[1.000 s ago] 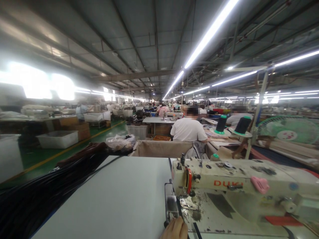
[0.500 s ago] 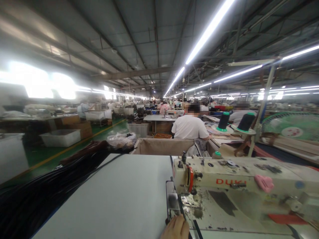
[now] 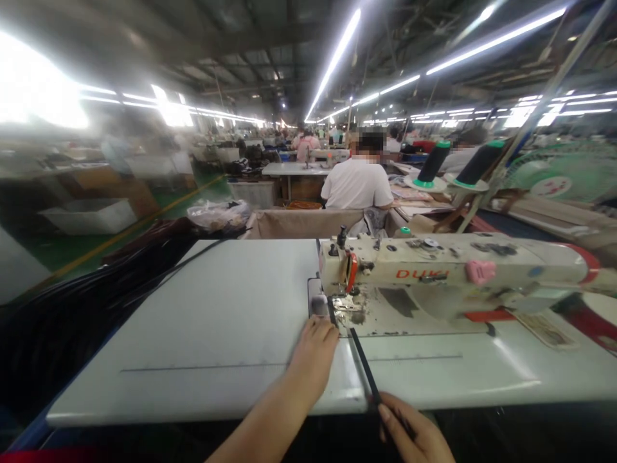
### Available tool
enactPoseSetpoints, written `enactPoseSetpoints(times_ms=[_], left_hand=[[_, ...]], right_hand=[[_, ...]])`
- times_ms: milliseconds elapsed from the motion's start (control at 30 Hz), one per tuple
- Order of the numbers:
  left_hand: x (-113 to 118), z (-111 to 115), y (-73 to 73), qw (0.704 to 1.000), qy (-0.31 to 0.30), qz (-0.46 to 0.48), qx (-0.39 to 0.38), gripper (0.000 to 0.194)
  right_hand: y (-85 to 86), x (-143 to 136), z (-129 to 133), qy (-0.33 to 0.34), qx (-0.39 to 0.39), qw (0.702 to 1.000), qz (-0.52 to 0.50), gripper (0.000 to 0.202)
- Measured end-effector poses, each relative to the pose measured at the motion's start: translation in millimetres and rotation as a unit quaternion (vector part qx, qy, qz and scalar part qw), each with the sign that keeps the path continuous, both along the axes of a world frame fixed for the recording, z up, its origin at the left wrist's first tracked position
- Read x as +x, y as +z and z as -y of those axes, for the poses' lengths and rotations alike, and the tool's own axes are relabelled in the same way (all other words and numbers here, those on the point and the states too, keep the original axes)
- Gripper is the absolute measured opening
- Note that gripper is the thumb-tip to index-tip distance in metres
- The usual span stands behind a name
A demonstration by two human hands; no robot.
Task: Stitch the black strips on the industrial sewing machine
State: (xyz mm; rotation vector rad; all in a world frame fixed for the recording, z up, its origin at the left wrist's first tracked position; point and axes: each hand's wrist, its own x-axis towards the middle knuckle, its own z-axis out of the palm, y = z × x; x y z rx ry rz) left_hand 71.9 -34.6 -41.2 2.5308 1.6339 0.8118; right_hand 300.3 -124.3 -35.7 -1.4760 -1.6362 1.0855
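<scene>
Right hand (image 3: 415,435): at the near edge of the desk, fingers pinched together on the near end of the black strap (image 3: 365,366).
Black strap: narrow and dark, running from the right hand across the desk top to the needle area of the sewing machine (image 3: 434,280); its far end lies under the machine head.
Left hand (image 3: 315,350): resting flat on the desk, fingers together and extended, fingertips touching the strap just in front of the needle; it grips nothing.
Desk (image 3: 207,328): white top, with a thin dark line across it near the front edge.
Sewing machine: cream body with red lettering, a pink clip on its arm, standing on the right part of the desk.
Dark bundle (image 3: 87,308): a heap of black strips hanging off the desk's left side.
Thread cones (image 3: 434,164): two dark cones on a stand behind the machine.
Fan (image 3: 562,173): green, to the far right.
Person in white shirt (image 3: 357,183): seated at the next station, back turned.
Beyond: rows of work stations, blurred.
</scene>
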Motion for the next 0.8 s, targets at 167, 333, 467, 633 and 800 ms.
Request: enactPoseSetpoints(times_ms=[167, 333, 467, 633, 800], left_hand=[[-4.2, -5.6, 16.2, 0.994, 0.029, 0.075, -0.076, 0.022], [-6.4, -14.0, 27.6, 0.981, 0.05, 0.112, -0.149, 0.019], [-7.5, -21.7, 33.6, 0.976, 0.053, 0.117, -0.178, 0.019], [-9.6, -24.8, 31.8, 0.973, 0.053, 0.127, -0.183, 0.02], [-17.2, -34.0, 21.5, 0.972, 0.061, 0.169, -0.155, 0.021]], right_hand=[[8.3, -2.7, 3.0, -0.013, 0.011, 1.0, 0.003, 0.055], [8.2, -3.0, 3.7, -0.009, 0.017, 1.0, 0.013, 0.052], [15.7, -8.4, -0.2, -0.014, 0.036, 0.999, 0.018, 0.056], [25.1, -16.3, -7.1, -0.013, 0.034, 0.999, 0.022, 0.058], [27.1, -23.3, -13.4, -0.021, 0.033, 0.998, 0.039, 0.057]])
